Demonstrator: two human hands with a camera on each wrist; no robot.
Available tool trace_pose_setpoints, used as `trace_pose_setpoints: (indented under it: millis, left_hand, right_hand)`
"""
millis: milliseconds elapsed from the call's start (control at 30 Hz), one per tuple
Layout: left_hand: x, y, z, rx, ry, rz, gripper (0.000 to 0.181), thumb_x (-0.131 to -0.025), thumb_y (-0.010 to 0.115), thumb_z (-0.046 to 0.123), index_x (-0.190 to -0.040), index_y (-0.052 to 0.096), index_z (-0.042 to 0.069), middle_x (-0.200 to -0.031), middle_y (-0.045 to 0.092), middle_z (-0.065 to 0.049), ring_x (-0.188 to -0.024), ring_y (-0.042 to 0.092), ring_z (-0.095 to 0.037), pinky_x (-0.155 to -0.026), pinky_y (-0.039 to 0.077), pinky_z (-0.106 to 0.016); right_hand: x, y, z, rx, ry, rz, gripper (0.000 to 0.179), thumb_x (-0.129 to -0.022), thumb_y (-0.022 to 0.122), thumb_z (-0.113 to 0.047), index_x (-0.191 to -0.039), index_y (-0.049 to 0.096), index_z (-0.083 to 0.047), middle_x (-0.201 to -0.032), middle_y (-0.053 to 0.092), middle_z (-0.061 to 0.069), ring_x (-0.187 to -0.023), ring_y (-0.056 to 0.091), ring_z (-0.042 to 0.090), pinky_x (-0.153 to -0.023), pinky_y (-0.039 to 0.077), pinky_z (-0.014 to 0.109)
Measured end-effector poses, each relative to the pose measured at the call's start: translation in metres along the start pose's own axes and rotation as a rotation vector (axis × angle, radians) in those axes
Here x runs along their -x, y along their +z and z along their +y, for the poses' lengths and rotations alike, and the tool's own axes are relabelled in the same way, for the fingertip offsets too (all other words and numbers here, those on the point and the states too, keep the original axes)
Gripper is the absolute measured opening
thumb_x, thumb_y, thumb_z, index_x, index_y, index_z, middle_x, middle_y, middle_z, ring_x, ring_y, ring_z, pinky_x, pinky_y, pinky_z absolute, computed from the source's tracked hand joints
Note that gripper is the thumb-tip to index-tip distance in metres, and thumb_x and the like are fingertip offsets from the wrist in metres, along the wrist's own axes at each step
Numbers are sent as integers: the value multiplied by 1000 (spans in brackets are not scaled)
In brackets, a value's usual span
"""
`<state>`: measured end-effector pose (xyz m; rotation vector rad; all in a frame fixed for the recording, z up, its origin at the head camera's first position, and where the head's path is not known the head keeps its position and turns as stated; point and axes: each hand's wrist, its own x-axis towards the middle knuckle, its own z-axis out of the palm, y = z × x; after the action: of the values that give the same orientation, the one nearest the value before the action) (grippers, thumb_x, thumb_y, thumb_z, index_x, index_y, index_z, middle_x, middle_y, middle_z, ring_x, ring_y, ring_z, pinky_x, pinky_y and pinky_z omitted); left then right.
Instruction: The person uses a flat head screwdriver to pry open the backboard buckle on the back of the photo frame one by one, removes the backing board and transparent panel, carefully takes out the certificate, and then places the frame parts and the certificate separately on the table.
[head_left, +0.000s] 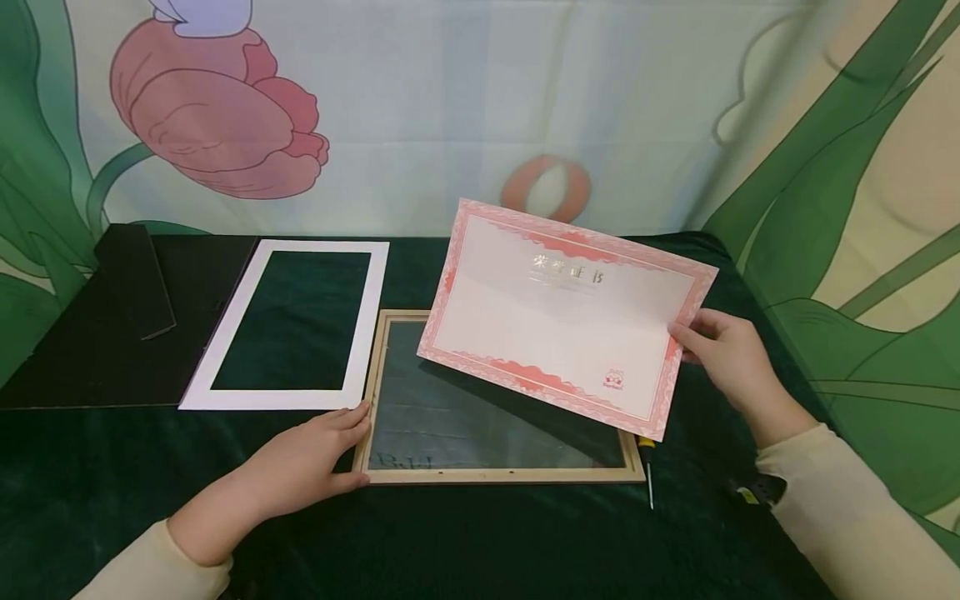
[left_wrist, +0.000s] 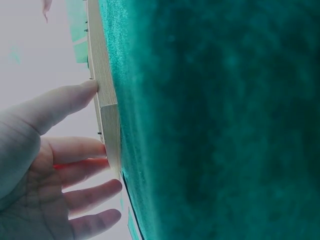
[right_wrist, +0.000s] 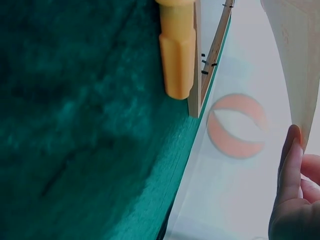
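Between thumb and fingers, my right hand (head_left: 723, 358) pinches the right edge of a certificate (head_left: 562, 317) with a pink border and gold lettering. The sheet is held tilted over the right part of a wooden picture frame (head_left: 502, 477), which lies flat with its clear pane inside. In the right wrist view, the certificate (right_wrist: 298, 65) shows nearly edge-on above the thumb. My left hand (head_left: 300, 458) touches the frame's left side at the near corner. Its fingers are extended, and the thumb tip meets the wood in the left wrist view (left_wrist: 103, 75).
Left of the frame lies a white mat border (head_left: 277, 400), beside a black backing board (head_left: 67, 358) with a stand leg (head_left: 138, 283). A screwdriver with a yellow handle (right_wrist: 177, 60) lies along the frame's right side. Dark green cloth (head_left: 480, 542) covers the table; a printed curtain (head_left: 420, 117) hangs behind.
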<state>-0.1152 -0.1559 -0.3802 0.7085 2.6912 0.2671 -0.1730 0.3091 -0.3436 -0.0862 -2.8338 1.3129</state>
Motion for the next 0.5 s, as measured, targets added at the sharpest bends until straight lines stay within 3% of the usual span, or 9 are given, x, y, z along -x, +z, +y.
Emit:
trace_pose_setpoints:
  millis: [367, 500]
  left_hand:
    - [2, 1, 0, -3, 5, 15, 75, -78, 73, 41, -135, 47, 0, -143, 39, -15, -127, 42, -32, -95, 41, -46]
    - [3, 0, 0, -5, 3, 17, 75, -78, 73, 41, -135, 47, 1, -143, 39, -15, -127, 42, -32, -95, 41, -46]
  right_hand:
    - [4, -12, 13, -14, 24, 1, 55, -95, 52, -35, -129, 49, 8, -112, 58, 26, -76, 60, 3, -67, 52, 19]
    - [6, -17, 17, -32, 33, 14, 55, -94, 53, -34, -128, 49, 9, -103, 61, 13, -74, 60, 1, -66, 52, 18]
